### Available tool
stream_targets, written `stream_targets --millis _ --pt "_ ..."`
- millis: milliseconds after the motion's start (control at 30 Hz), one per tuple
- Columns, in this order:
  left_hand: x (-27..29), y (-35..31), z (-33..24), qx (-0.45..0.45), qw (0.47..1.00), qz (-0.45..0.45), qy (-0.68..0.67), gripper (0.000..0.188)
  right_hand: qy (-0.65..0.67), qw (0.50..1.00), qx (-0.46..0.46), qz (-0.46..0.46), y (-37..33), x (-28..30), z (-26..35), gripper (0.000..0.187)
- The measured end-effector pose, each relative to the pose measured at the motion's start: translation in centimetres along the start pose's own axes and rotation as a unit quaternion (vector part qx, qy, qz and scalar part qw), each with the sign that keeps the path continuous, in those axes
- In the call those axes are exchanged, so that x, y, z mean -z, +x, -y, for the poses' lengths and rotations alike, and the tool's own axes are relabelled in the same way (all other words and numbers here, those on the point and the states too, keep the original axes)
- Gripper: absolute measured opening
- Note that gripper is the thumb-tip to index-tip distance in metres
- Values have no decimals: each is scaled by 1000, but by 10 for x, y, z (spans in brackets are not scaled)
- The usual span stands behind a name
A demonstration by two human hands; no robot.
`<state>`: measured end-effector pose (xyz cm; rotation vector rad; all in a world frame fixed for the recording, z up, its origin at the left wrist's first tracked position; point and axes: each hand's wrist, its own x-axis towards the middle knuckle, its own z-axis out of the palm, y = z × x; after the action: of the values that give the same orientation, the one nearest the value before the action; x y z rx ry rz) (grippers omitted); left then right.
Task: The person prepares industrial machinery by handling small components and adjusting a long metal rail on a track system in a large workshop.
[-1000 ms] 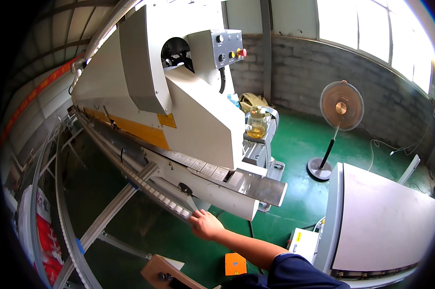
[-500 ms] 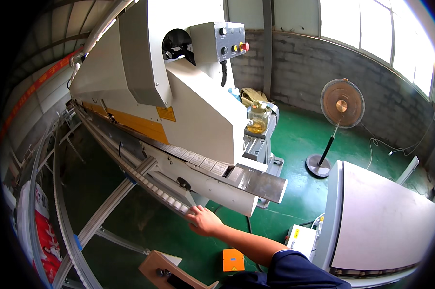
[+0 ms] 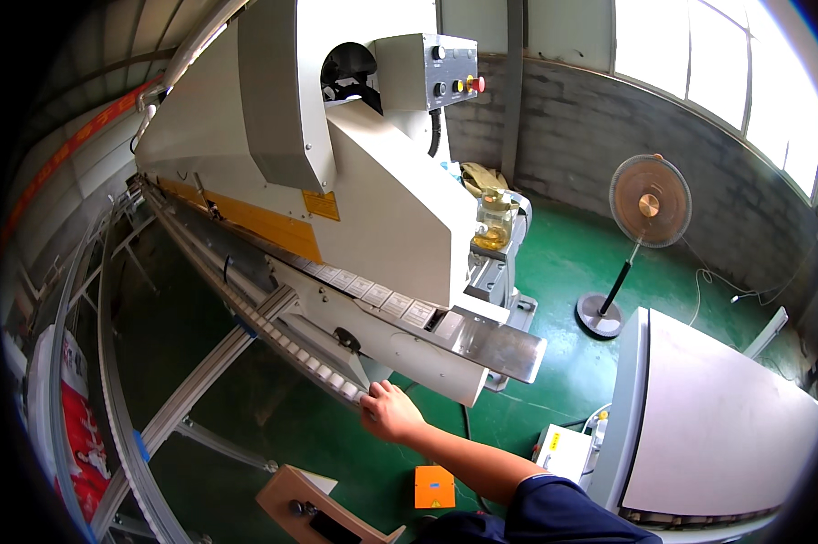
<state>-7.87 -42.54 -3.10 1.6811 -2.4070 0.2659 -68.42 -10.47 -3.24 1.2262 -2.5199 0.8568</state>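
Note:
My right hand (image 3: pixel 391 412) reaches forward from a dark blue sleeve, fingers curled over the near end of the roller track (image 3: pixel 282 335) along the front of a big white machine (image 3: pixel 382 208). Just above and right of the hand are the machine's white cylinder (image 3: pixel 427 354) and a flat steel plate (image 3: pixel 499 340). A grey control box (image 3: pixel 427 68) with buttons sits at the top of the machine. My left hand is out of view.
A standing fan (image 3: pixel 649 201) is on the green floor at the right. A large white panel (image 3: pixel 726 426) lies at the lower right. An orange box (image 3: pixel 434 487) and a wooden piece (image 3: pixel 314 508) are near my feet. Metal rails (image 3: pixel 110 381) curve along the left.
My right hand stays at the track's end, shifting only slightly. The view has moved a little closer to the machine.

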Motion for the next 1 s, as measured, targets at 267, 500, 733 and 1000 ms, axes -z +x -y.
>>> stream_targets --millis 267,500,733,1000 --pt "-21 4 16 -39 995 -89 23 42 4 999 18 -45 4 -1 5 8" --pt "-57 -1 15 -58 984 -148 -85 37 -116 993 36 9 -11 -27 -38 7" --pt "0 -10 -24 -7 990 -111 -90 20 41 998 25 -43 -5 -2 -15 11" --pt "9 -12 -22 40 990 -84 -109 23 -56 992 112 -4 2 -4 -39 20"
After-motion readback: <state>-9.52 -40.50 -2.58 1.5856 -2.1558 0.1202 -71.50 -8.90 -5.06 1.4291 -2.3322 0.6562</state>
